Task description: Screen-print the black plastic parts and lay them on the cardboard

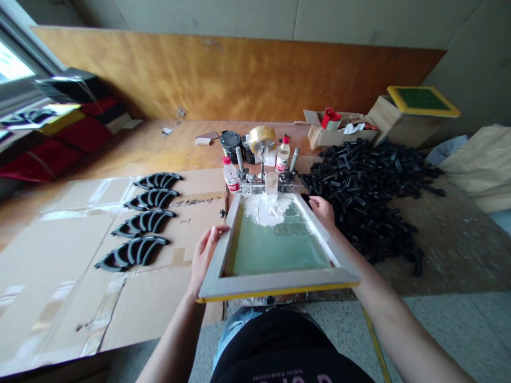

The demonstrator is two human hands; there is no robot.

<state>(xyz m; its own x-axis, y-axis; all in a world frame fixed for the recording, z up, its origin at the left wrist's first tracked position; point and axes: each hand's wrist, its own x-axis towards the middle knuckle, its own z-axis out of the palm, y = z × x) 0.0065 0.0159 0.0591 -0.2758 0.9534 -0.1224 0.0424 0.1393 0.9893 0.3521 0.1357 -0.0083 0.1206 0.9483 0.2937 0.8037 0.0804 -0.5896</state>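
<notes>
A screen-printing frame (275, 279) with a grey rim and yellow underside lies tilted before me, its near end raised. White ink (265, 210) is smeared across the far end of its green mesh (275, 252), around an upright squeegee blade (271, 186). At the frame's left edge, my left hand (205, 255) has its fingers curled against the rim. My right hand (322, 210) is beside the far right edge with bent fingers. Something dark shows at its fingertips, but I cannot make out whether it is held. Whatever is under the frame is hidden.
Curved black plastic pieces (133, 251) lie in rows on cardboard (159, 298) at left. A heap of black pieces (359, 186) fills the right. Two bottles (230, 175), black tubs (230, 144) and a tape roll (262, 139) stand behind the frame. Boxes (407, 122) sit back right.
</notes>
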